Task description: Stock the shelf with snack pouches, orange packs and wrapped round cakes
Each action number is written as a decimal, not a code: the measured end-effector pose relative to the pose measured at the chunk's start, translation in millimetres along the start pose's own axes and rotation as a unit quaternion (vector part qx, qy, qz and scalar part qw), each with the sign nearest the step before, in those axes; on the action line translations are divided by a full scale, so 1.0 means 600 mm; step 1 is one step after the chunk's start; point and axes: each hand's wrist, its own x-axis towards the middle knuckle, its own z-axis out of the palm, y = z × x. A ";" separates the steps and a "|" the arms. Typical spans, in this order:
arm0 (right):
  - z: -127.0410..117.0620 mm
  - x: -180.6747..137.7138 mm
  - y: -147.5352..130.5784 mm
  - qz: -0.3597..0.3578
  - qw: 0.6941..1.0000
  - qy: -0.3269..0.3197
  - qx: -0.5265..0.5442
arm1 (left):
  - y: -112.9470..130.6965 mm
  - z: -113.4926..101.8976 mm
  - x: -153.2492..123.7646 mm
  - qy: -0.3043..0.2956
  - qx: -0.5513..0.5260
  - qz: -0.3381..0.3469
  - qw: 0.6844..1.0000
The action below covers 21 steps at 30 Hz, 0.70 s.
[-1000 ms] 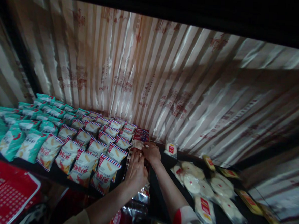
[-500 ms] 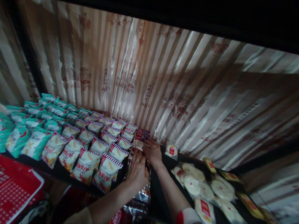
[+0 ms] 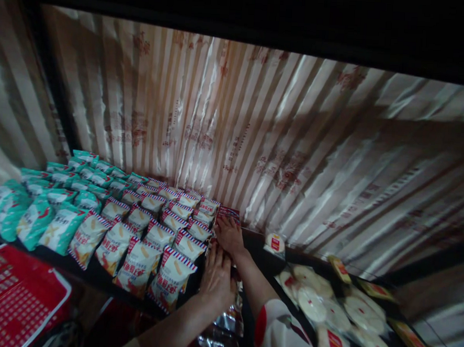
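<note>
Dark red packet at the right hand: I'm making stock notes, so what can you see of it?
Only the upper part of the dark red packet shows, with pale printing too small to read. It is towards the back of the black shelf, before the striped sheeting and just right of the stripe-edged bags. The right hand lies over it, hiding its lower part; its material is unclear.

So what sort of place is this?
Probably a shop, possibly a stockroom: a dark shelf with rows of teal snack bags and striped-edge bags, plus a red basket in front.
</note>
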 end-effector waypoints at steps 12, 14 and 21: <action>-0.006 0.001 -0.001 -0.013 1.000 -0.012 0.009 | 0.002 -0.002 -0.003 0.035 0.002 0.014 0.999; -0.009 0.001 -0.001 -0.009 1.000 -0.004 0.008 | 0.003 -0.002 -0.002 0.039 0.000 0.011 0.999; -0.004 0.003 0.001 -0.015 1.000 0.007 0.011 | 0.001 -0.004 -0.003 0.042 -0.001 0.016 0.999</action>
